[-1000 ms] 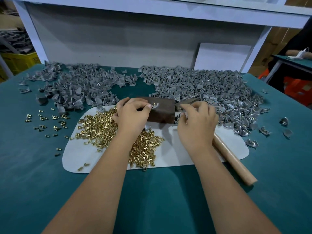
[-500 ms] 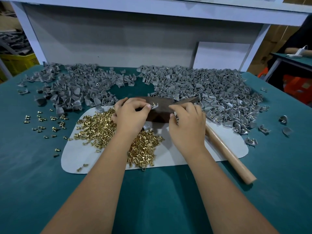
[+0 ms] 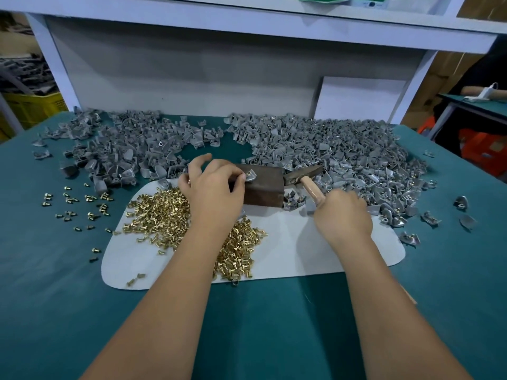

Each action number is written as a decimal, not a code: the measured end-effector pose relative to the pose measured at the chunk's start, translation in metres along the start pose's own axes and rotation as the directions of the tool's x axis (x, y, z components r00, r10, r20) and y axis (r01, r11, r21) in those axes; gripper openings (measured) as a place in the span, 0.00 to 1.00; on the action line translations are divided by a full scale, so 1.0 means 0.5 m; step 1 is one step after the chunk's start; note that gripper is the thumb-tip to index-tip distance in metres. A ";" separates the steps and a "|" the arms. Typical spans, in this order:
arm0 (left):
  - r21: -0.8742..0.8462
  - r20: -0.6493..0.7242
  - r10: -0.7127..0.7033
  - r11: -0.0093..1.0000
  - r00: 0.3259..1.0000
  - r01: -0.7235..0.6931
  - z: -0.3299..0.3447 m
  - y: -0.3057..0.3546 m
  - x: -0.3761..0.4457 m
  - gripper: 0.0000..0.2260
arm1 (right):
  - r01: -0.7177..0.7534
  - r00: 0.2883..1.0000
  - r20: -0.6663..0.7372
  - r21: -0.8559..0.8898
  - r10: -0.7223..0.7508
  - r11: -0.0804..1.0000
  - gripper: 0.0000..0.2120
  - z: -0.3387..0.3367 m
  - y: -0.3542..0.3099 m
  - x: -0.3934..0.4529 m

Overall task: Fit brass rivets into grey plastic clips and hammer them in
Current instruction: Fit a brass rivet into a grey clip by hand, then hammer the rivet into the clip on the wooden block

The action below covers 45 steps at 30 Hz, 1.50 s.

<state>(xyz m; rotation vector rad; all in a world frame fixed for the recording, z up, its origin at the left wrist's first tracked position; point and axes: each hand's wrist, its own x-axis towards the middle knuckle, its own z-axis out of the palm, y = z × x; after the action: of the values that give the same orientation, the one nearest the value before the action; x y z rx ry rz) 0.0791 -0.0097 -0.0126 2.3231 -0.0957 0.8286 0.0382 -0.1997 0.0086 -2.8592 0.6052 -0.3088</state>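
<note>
Loose rivets (image 3: 79,201) are lying scattered on the green table (image 3: 55,297) at far left, with a clip heap (image 3: 115,154) behind them. A rivet pile (image 3: 162,215) is sitting on the white mat (image 3: 301,256). The left hand (image 3: 211,193) is reaching over that pile, thumb and forefinger pinching a clip (image 3: 250,176) on top of the brown block (image 3: 263,190), its other fingers spreading upward. Just right of the block, the hammer (image 3: 303,174) is hanging with its head beside the block's far corner. The right hand (image 3: 343,215) is gripping the wooden handle, fingers curling round it. A larger clip heap (image 3: 343,154) is spreading behind and to the right.
</note>
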 end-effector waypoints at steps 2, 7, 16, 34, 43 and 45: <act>0.009 0.004 -0.001 1.000 1.000 0.001 0.001 -0.003 0.001 0.03 | 0.004 0.999 -0.042 0.025 -0.003 1.000 0.10 -0.001 -0.001 -0.001; 0.003 0.050 -0.058 0.998 0.997 0.058 0.002 -0.004 0.003 0.04 | -0.044 0.981 -0.181 0.116 0.065 0.992 0.08 -0.018 -0.018 -0.005; -0.071 0.084 -0.165 0.983 0.983 0.171 0.004 -0.004 0.007 0.03 | 0.314 0.933 -0.257 0.236 -0.253 0.920 0.05 -0.064 -0.050 -0.043; -0.039 -0.034 -0.180 0.983 0.983 0.179 0.011 0.003 0.002 0.05 | 0.349 0.837 -0.441 -0.027 -0.325 0.937 0.32 -0.047 -0.102 -0.110; -0.008 -0.020 -0.170 0.985 0.985 0.170 0.008 0.004 -0.004 0.06 | 0.345 0.833 -0.460 0.000 -0.306 0.939 0.34 -0.048 -0.102 -0.117; -0.001 -0.021 -0.174 0.985 0.984 0.174 0.008 0.005 -0.004 0.06 | 0.340 0.875 -0.343 -0.064 -0.341 0.938 0.35 -0.045 -0.097 -0.114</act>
<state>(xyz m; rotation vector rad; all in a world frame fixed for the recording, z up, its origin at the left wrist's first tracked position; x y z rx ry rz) 0.0792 -0.0144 -0.0146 2.2848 0.1162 0.7649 0.0000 -0.1360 0.0327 -2.9218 0.1415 -0.8882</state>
